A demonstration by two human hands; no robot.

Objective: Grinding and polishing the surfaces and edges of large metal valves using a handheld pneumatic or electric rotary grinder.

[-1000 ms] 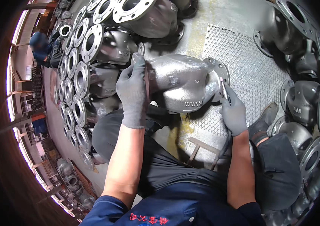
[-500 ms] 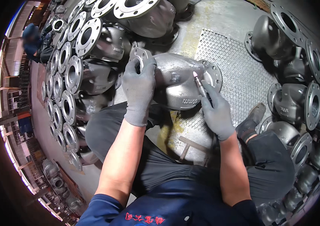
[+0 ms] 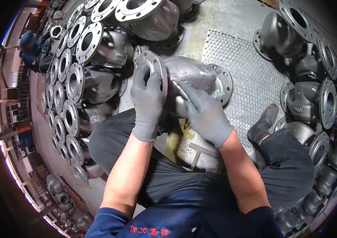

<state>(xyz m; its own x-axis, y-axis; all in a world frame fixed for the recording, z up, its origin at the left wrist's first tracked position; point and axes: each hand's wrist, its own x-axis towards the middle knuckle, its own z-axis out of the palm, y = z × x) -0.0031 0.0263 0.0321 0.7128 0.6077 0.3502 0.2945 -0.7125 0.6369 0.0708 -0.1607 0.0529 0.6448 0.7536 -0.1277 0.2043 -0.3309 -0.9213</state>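
The person sits on the floor with a grey cast valve body [image 3: 190, 81] lying on its side between the knees, just in front of the lap. The left hand [image 3: 148, 104], in a grey glove, is closed over the rim of the round flange [image 3: 154, 67] at the valve body's left end, fingers wrapped across its edge. The right hand [image 3: 207, 115], also gloved, is closed around a thin metal tool [image 3: 179, 90], held like a pen with its tip resting on the curved top of the casting. A row of similar flanged valves [image 3: 71, 85] stands along the left, more valves [image 3: 315, 101] crowd the right and far side, and a mesh floor plate [image 3: 244, 73] lies just beyond the piece. The risk as I judge it: the casting is rounded and probably heavy, so if the left hand's grip slackens it could roll toward the legs or the shoe [image 3: 263, 123]. The tool tip could also skid off the smooth curve and jab toward the left glove, which is close by.
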